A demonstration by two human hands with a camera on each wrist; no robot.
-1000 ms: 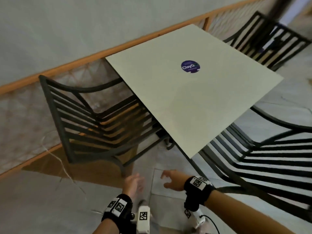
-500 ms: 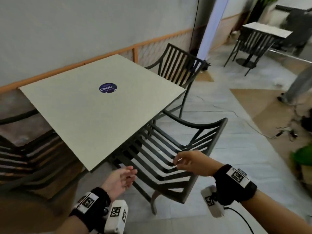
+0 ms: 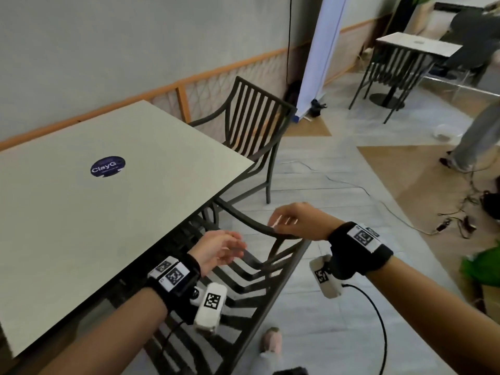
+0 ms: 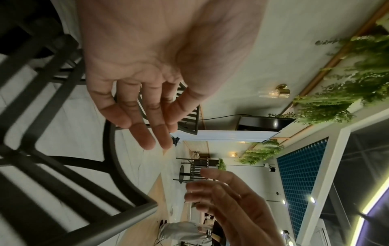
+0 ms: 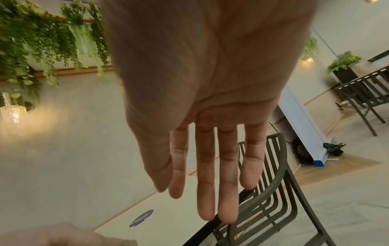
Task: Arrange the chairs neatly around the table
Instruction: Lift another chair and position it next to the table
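Dark metal slats sit right under both hands here. The right hand [image 3: 296,221] hangs over the curved armrest at the top corner of the near chair [image 3: 259,290], fingers [image 5: 207,183] straight and loosely spread, pointing down at the rail; whether they actually touch it, I can't tell. The left hand [image 3: 216,250] floats above the chair's slatted seat, palm turned up and inward, fingers relaxed and a little apart, holding nothing. Both wrists wear black bands with printed square markers.

That near chair is tucked partly under the front edge of the pale worktop [image 3: 113,212], its back toward the person. A round dark sticker [image 3: 107,166] lies on the top. At the worktop's far right side a second chair [image 3: 251,125] of the same slatted make stands pushed in, back to the room. Farther off, by the wall, another table [image 3: 416,46] with chairs, and cables [image 3: 465,212] trailing over the floor.
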